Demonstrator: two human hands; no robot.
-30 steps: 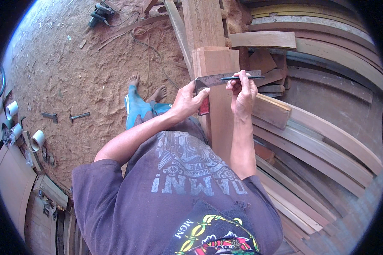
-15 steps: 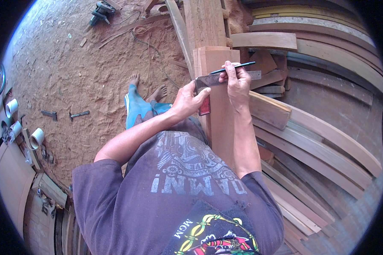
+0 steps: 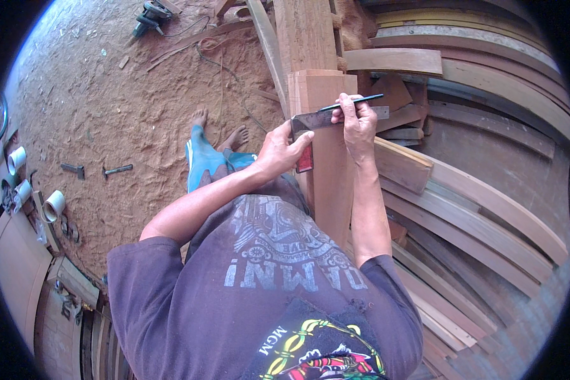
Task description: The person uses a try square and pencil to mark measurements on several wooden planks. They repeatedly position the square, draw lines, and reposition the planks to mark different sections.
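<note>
My left hand (image 3: 281, 149) is closed on the red handle of a try square (image 3: 304, 159), pressing it against the left edge of a wooden board (image 3: 332, 171). The square's metal blade (image 3: 316, 121) lies across the board's face. Between the thumb and fingers of my right hand (image 3: 359, 126) is a dark pencil (image 3: 368, 98), held slanting, its tip end close to the far edge of the blade. My right fingers partly cover the blade.
Stacked planks (image 3: 475, 190) fill the right side. A thick timber (image 3: 304, 38) extends beyond the board. On the sawdust-covered ground at left lie a hammer (image 3: 118, 170) and another small tool (image 3: 74, 170). A power tool (image 3: 151, 18) with a cord sits at the far left.
My right hand has slid slightly to the right along the blade, carrying the pencil with it. My left hand and the try square stay in place.
</note>
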